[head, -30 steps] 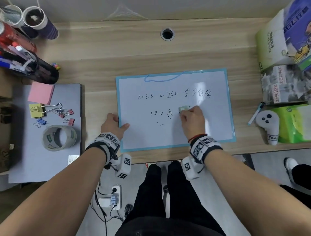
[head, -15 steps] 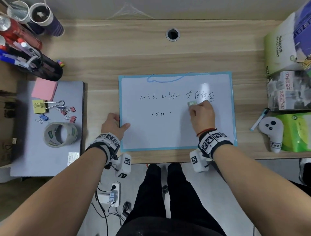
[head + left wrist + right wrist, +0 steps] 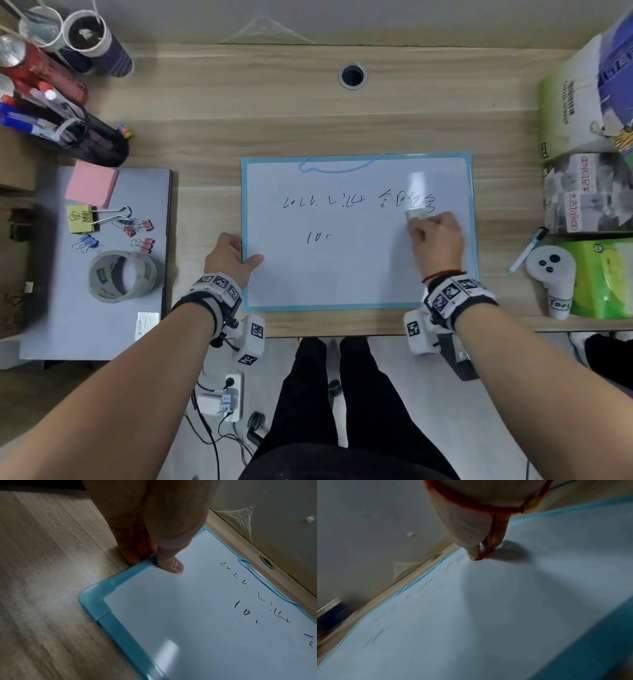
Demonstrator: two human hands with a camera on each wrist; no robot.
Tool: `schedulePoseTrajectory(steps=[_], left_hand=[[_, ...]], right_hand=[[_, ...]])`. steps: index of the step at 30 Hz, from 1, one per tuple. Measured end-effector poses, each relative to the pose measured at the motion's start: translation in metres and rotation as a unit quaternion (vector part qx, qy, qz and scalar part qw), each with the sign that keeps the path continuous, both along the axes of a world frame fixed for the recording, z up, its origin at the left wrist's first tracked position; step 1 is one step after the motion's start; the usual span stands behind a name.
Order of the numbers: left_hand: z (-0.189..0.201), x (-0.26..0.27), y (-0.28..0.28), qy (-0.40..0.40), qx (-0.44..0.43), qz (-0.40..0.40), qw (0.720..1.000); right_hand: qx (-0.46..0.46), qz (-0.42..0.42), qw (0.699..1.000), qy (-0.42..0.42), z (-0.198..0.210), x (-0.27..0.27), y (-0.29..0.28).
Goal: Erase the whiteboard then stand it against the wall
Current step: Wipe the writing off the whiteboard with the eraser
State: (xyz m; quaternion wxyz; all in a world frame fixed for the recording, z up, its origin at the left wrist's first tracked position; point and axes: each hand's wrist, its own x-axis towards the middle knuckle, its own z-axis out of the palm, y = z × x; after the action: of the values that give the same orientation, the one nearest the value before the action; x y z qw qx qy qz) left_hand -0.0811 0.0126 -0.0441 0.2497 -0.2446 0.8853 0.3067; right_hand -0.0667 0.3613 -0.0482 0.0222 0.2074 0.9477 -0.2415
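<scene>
A whiteboard (image 3: 342, 274) with a light blue frame lies flat on the wooden desk, black writing across its upper half and a short "10" mark lower left. My right hand (image 3: 435, 236) pinches a small pale eraser (image 3: 416, 214) and presses it on the board under the right end of the top line; in the right wrist view the eraser (image 3: 485, 553) shows between thumb and fingers. My left hand (image 3: 233, 257) grips the whiteboard's left edge (image 3: 130, 568), thumb on top, fingers beside the frame. A grey wall (image 3: 342, 20) runs behind the desk.
A grey pad (image 3: 51, 308) at left carries a tape roll (image 3: 121, 275), binder clips and pink sticky notes (image 3: 91, 184). Pen holders (image 3: 68, 113) stand at back left. Boxes and packets (image 3: 589, 154), a white controller (image 3: 553, 277) and a marker (image 3: 525, 250) crowd the right. A cable hole (image 3: 352, 75) sits mid-back.
My right hand has swept the eraser up and to the right, wiping away most of the lower line. The left hand has kept its hold on the board's edge.
</scene>
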Motion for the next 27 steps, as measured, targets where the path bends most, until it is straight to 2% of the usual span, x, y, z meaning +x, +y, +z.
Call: schedulePoseTrajectory(steps=[3,5,8,11,15,17,19,22,24,25,27], left_hand=[[0.000,0.001,0.000,0.004,0.002,0.003,1.000],[0.001,0.000,0.001,0.003,0.000,0.005,1.000],[0.002,0.000,0.002,0.001,0.002,0.007,1.000],[0.001,-0.001,0.002,0.000,0.003,0.008,1.000],[-0.002,0.000,0.000,0.001,0.003,0.004,1.000],[-0.003,0.000,-0.001,0.003,0.002,0.000,1.000],[-0.005,0.000,-0.002,0.003,0.000,-0.002,1.000],[-0.006,0.000,-0.003,0.002,0.002,-0.005,1.000],[-0.006,-0.001,-0.003,0.000,0.001,-0.006,1.000],[-0.006,-0.001,-0.004,0.000,0.001,-0.007,1.000],[-0.006,-0.001,-0.003,0.001,0.002,-0.007,1.000]], right_hand=[[0.003,-0.042,0.999,0.005,0.000,0.005,0.004],[-0.035,0.007,0.999,0.012,-0.004,0.014,-0.027],[-0.131,0.071,0.987,-0.067,-0.013,0.033,-0.075],[-0.129,0.107,0.984,-0.060,-0.018,0.035,-0.067],[-0.007,0.024,0.999,0.042,-0.012,0.022,-0.003],[0.008,-0.036,0.999,0.024,-0.010,0.026,0.013],[0.000,-0.051,0.999,0.018,-0.009,0.031,0.004],[-0.067,0.037,0.997,0.022,-0.006,0.039,-0.047],[-0.131,0.084,0.986,-0.056,-0.007,0.044,-0.073],[-0.134,0.101,0.982,-0.092,-0.008,0.045,-0.076],[-0.129,0.106,0.982,-0.092,-0.013,0.042,-0.062]])
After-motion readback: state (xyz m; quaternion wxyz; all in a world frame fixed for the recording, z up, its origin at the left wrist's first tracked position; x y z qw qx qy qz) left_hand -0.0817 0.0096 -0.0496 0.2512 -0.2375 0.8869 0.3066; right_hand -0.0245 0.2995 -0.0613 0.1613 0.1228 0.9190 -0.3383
